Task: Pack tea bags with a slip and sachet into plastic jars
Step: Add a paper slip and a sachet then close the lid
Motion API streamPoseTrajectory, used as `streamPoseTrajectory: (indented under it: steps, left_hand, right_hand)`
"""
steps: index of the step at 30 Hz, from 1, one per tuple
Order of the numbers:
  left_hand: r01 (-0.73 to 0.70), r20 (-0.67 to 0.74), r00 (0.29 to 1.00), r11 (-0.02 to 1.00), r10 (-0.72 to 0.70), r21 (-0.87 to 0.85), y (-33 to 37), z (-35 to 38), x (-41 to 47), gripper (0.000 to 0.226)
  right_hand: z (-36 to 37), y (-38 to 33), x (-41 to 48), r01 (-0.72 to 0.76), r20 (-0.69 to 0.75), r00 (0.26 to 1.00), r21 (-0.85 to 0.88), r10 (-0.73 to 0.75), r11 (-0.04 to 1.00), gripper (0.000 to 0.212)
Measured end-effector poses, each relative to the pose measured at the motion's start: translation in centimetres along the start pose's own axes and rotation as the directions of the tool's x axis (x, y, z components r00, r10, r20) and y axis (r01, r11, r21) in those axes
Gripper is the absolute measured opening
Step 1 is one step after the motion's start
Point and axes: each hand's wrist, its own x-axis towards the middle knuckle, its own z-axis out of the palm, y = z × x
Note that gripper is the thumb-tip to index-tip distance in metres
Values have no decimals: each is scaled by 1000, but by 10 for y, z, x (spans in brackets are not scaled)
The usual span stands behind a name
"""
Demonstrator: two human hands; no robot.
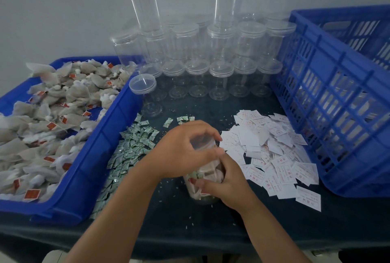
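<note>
Gripping the lid [202, 143] from above with curled fingers, the left hand [183, 151] caps the jar [199, 193], whose body the right hand [228, 182] wraps. The jar stands roughly upright at the middle of the worktop [179, 220], lid end up, holding tea bags and a green sachet [195, 175]. Loose sachets [130, 148] lie left, slips [274, 153] right. A blue tray [95, 157] at left holds tea bags; empty jars [221, 77] stand far.

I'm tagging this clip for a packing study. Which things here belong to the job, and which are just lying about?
Job: left hand gripping the lid; right hand holding the filled jar; tea bags in the blue tray; sachets; slips; empty jars.
Lying about: blue crate, apparently idle; loose grains on the dark table.
</note>
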Motion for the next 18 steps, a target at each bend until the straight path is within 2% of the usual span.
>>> streamPoseTrajectory:
  steps: [3, 5, 7, 9, 12, 18]
  left_hand:
    - [-72, -51, 997, 991, 66, -114, -9, 0, -5, 32]
    - [-96, -156, 986, 974, 64, -203, -14, 6, -10, 31]
    - [-43, -316, 947, 949, -61, -311, -16, 15, -15, 37]
    - [74, -405, 886, 931, -226, -358, -14, 27, -18, 54]
    - [133, -411, 855, 900, -316, -415, -11, 39, -17, 72]
    - [67, -259, 946, 897, -197, -437, -14, 34, -7, 71]
  right_hand:
    - [-1, 3, 1, -13, 32, 999, -23, 13, 1000, 59]
    - [1, 6, -1, 3, 43, 999, -63, 0, 998, 69]
    - [5, 7, -1, 17, -2, 1000, -128, -18, 992, 75]
    - [11, 7, -1, 54, -64, 996, -193, -68, 980, 79]
    - [11, 4, -2, 86, -109, 988, -197, -109, 977, 78]
    - [2, 0, -1, 47, -34, 998, -4, -47, 999, 73]
